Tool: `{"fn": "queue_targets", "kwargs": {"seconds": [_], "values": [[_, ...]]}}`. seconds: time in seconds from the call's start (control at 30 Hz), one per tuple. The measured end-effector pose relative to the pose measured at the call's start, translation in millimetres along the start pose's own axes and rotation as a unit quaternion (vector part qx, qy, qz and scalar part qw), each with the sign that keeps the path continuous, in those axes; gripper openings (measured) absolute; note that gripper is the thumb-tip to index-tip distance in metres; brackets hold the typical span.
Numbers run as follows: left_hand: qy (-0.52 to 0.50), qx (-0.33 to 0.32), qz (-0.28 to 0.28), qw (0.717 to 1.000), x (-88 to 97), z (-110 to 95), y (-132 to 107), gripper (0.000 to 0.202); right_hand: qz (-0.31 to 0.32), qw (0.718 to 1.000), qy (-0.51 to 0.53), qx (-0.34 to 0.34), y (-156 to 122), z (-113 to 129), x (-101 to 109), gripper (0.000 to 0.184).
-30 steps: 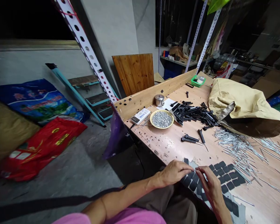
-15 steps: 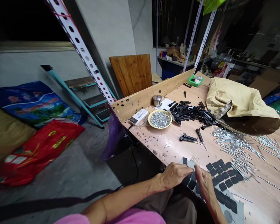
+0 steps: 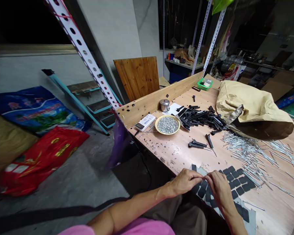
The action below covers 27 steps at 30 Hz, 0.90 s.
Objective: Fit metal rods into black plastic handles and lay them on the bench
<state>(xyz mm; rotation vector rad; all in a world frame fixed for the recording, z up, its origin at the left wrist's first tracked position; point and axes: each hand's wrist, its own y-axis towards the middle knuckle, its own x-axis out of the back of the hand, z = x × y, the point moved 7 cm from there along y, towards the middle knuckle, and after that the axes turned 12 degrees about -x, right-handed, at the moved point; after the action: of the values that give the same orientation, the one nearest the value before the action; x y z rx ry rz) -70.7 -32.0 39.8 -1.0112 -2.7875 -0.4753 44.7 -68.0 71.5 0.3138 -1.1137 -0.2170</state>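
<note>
Black rounded pads (image 3: 240,191) on a grey sheet (image 3: 253,225) lie at the worktop's (image 3: 198,160) near edge, partly hidden by the left hand (image 3: 185,180) and right hand (image 3: 218,184). Each grip is pinched narrow, fingertips meeting; what they hold, I cannot tell. Metal rods (image 3: 250,156) spread rightward, some cut off by the view's edge.

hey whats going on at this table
A person sits at a table, left hand and right hand pinched fingertip to fingertip above its near edge; anything between them is too small to make out. Below and beside the hands lie dark rounded pads. Further off stand a yellow bowl of small metal pieces, a heap of black parts and loose metal rods by a paper bag.
</note>
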Motion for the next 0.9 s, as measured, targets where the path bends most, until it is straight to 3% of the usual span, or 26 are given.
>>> {"fn": "queue_targets", "kwargs": {"seconds": [0.13, 0.2, 0.27, 0.33, 0.43, 0.53, 0.63, 0.67, 0.73, 0.83, 0.9], "values": [[0.039, -0.032, 0.005, 0.999, -3.0, -7.0, -2.1, 0.023, -0.036, 0.995, -0.096, 0.0, 1.0, 3.7, 0.4, 0.05], [0.006, -0.006, -0.03, 1.0, -1.6, -4.1, -1.2, 0.022, -0.032, 0.995, -0.067, -0.072, 1.4, -6.3, 3.1, 0.055], [-0.092, 0.049, -0.077, 0.992, -2.2, 4.6, 0.8, 0.023, -0.014, 0.984, 0.022, -0.179, -2.0, -21.6, 2.8, 0.056], [-0.227, 0.091, -0.127, 0.961, -6.5, 12.6, 4.0, 0.03, 0.018, 0.952, 0.152, -0.264, -9.5, -31.1, -5.0, 0.052], [-0.38, 0.111, -0.18, 0.9, -17.9, 17.7, 9.8, 0.046, 0.039, 0.894, 0.32, -0.312, -21.3, -28.6, -21.4, 0.046], [-0.438, 0.138, -0.2, 0.866, -33.4, 20.0, 12.7, 0.054, 0.011, 0.851, 0.397, -0.343, -33.0, -24.8, -34.3, 0.045], [-0.436, 0.144, -0.237, 0.856, -42.2, 23.8, 14.4, 0.049, -0.011, 0.825, 0.421, -0.376, -44.5, -30.1, -41.4, 0.043], [-0.428, 0.142, -0.24, 0.86, -44.6, 25.4, 15.6, 0.047, -0.019, 0.83, 0.407, -0.38, -47.4, -34.8, -39.5, 0.042], [-0.403, 0.148, -0.22, 0.876, -50.8, 30.2, 18.3, 0.044, -0.049, 0.872, 0.326, -0.362, -50.6, -49.5, -25.4, 0.04], [-0.344, 0.187, -0.175, 0.903, -57.5, 42.9, 18.3, 0.048, -0.14, 0.947, 0.1, -0.272, -50.0, -79.5, 16.9, 0.039], [-0.293, 0.199, -0.18, 0.918, -53.4, 51.9, 16.8, 0.051, -0.177, 0.961, -0.067, -0.203, -46.6, -101.7, 41.7, 0.039]]}}
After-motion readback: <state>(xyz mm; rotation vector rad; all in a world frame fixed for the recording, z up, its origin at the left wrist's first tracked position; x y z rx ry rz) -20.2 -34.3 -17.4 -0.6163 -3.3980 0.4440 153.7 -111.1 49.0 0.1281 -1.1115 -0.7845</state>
